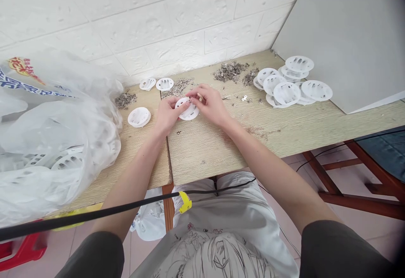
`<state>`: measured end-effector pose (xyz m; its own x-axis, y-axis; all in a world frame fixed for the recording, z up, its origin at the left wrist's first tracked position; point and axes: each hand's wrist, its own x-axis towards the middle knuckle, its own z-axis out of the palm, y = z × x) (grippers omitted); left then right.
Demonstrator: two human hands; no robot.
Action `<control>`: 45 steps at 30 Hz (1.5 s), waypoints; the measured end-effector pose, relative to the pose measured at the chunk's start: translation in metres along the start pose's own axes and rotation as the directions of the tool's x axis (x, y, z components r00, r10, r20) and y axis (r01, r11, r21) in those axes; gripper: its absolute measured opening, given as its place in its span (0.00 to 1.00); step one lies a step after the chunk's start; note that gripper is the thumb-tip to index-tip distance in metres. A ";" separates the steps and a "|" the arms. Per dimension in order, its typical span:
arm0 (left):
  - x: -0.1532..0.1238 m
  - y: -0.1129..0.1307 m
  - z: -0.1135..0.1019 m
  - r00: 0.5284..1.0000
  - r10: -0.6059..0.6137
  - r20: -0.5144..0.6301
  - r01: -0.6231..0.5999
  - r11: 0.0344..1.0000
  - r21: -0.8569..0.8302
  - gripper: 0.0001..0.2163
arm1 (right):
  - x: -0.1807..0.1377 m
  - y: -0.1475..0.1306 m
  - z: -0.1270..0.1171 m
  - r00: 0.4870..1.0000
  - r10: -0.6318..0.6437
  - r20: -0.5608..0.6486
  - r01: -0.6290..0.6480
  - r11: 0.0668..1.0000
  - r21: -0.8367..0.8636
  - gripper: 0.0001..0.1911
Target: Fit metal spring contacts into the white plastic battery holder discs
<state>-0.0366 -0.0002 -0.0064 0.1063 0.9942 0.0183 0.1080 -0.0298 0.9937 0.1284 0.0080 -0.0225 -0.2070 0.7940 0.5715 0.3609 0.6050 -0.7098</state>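
Note:
A round white plastic disc (188, 110) with slots lies on the wooden table (221, 143) between my hands. My left hand (167, 114) grips its left rim, fingers curled around it. My right hand (210, 104) is over the disc's upper right edge, fingertips pinched together on a small part I cannot make out. Small grey metal clips lie in a pile (179, 86) just beyond the disc.
A stack of white discs (289, 85) sits at the right, more metal clips (230, 71) behind. Loose discs (139, 117) lie at left, beside a large plastic bag (47, 143) holding more discs. A grey panel (344, 37) stands at the right. A black cable (95, 214) crosses my lap.

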 end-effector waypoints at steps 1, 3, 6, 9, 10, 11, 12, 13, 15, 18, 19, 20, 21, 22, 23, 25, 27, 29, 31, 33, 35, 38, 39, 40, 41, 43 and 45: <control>0.000 0.000 0.000 1.000 -0.014 0.022 0.014 1.000 -0.016 0.10 | -0.001 0.000 0.001 1.000 -0.025 0.015 0.025 0.999 -0.042 0.09; 0.001 0.001 -0.001 0.997 -0.032 0.068 0.035 0.998 -0.051 0.08 | -0.001 0.002 0.002 0.997 -0.061 0.037 0.064 0.994 -0.092 0.11; 0.001 0.003 -0.001 0.991 -0.035 0.126 0.047 0.995 -0.090 0.08 | -0.002 0.003 0.002 0.996 -0.078 0.036 0.082 0.991 -0.102 0.11; 0.000 0.004 -0.001 0.988 -0.049 0.147 0.065 0.992 -0.104 0.08 | -0.001 0.001 0.001 0.998 -0.060 0.022 0.062 0.995 -0.079 0.10; 0.000 0.004 0.000 0.987 -0.058 0.149 0.074 0.992 -0.106 0.08 | -0.001 0.000 0.001 0.999 -0.043 0.015 0.044 0.997 -0.065 0.10; 0.000 0.004 0.000 0.986 -0.069 0.149 0.085 0.991 -0.107 0.08 | -0.001 -0.001 0.001 1.000 -0.024 0.005 0.024 0.998 -0.049 0.09; 0.000 0.004 0.001 0.986 -0.078 0.147 0.094 0.990 -0.105 0.08 | -0.001 -0.001 0.001 1.000 -0.007 -0.005 0.007 0.999 -0.034 0.09; 0.000 0.004 0.001 0.986 -0.084 0.146 0.100 0.990 -0.101 0.08 | -0.001 -0.001 0.001 1.000 0.006 -0.013 -0.006 1.000 -0.023 0.09; -0.001 0.004 0.002 0.985 -0.087 0.149 0.102 0.990 -0.093 0.09 | 0.000 -0.001 0.001 1.000 0.015 -0.013 -0.015 1.000 -0.015 0.09; -0.001 0.003 0.003 0.984 -0.077 0.158 0.093 0.991 -0.092 0.11 | 0.000 0.001 0.001 1.000 0.010 0.020 -0.009 1.000 -0.017 0.08; -0.001 0.003 0.004 0.984 -0.077 0.160 0.093 0.991 -0.097 0.11 | 0.000 0.002 0.001 0.999 0.009 0.032 -0.009 1.000 -0.016 0.08; -0.001 0.003 0.004 0.984 -0.078 0.160 0.096 0.990 -0.105 0.11 | 0.001 0.002 0.000 0.999 0.009 0.041 -0.008 1.000 -0.016 0.08; -0.001 0.003 0.004 0.984 -0.082 0.158 0.100 0.989 -0.111 0.11 | 0.001 0.002 0.000 0.999 0.009 0.048 -0.008 1.000 -0.017 0.09; -0.001 0.003 0.004 0.984 -0.087 0.156 0.106 0.988 -0.116 0.11 | 0.001 0.002 -0.001 0.999 0.011 0.051 -0.010 1.000 -0.018 0.09; -0.001 0.003 0.004 0.984 -0.092 0.153 0.111 0.986 -0.121 0.11 | 0.001 0.001 -0.001 0.999 0.015 0.052 -0.014 1.000 -0.016 0.09; -0.001 0.003 0.004 0.985 -0.099 0.144 0.118 0.985 -0.129 0.11 | 0.001 0.000 -0.002 0.998 0.022 0.054 -0.022 1.000 -0.004 0.09; -0.001 0.003 0.004 0.986 -0.101 0.135 0.119 0.984 -0.136 0.11 | 0.002 0.000 -0.002 0.998 0.028 0.060 -0.029 1.000 0.009 0.09; -0.001 0.002 0.004 0.987 -0.101 0.128 0.119 0.983 -0.140 0.11 | 0.002 0.000 -0.002 0.997 0.032 0.064 -0.033 0.999 0.015 0.09; -0.001 0.002 0.004 0.987 -0.105 0.119 0.122 0.982 -0.145 0.11 | 0.002 0.001 -0.002 0.997 0.038 0.060 -0.039 0.999 0.019 0.09; -0.001 0.001 0.005 0.988 -0.112 0.108 0.128 0.980 -0.150 0.12 | 0.002 0.001 -0.002 0.998 0.043 0.056 -0.044 0.999 0.023 0.09; 0.000 0.001 0.005 0.988 -0.114 0.102 0.129 0.980 -0.151 0.12 | 0.002 0.002 -0.001 0.998 0.044 0.051 -0.046 0.999 0.029 0.09; 0.000 -0.001 0.005 0.989 -0.108 0.099 0.122 0.981 -0.154 0.12 | 0.002 0.002 0.000 0.998 0.046 0.048 -0.048 0.998 0.035 0.08; 0.000 -0.001 0.005 0.990 -0.105 0.098 0.119 0.981 -0.153 0.12 | 0.002 0.002 0.000 0.998 0.047 0.047 -0.049 0.998 0.033 0.08; 0.000 -0.002 0.005 0.990 -0.104 0.097 0.118 0.982 -0.149 0.12 | 0.002 0.002 0.000 0.998 0.049 0.047 -0.050 0.998 0.028 0.08; 0.000 -0.002 0.005 0.990 -0.104 0.097 0.117 0.983 -0.142 0.12 | 0.002 0.002 0.001 0.998 0.051 0.048 -0.052 0.998 0.022 0.08; 0.000 -0.002 0.005 0.989 -0.106 0.098 0.118 0.985 -0.124 0.12 | 0.002 0.002 0.000 0.997 0.058 0.053 -0.058 0.998 0.006 0.07; -0.001 -0.001 0.006 0.989 -0.111 0.095 0.121 0.987 -0.109 0.12 | 0.002 0.003 0.000 0.995 0.070 0.065 -0.070 0.998 -0.008 0.08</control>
<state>-0.0305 -0.0014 -0.0080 0.1873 0.9770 -0.1024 0.0112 0.1021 0.9947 0.1291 0.0111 -0.0233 -0.2393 0.8369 0.4923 0.3815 0.5473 -0.7449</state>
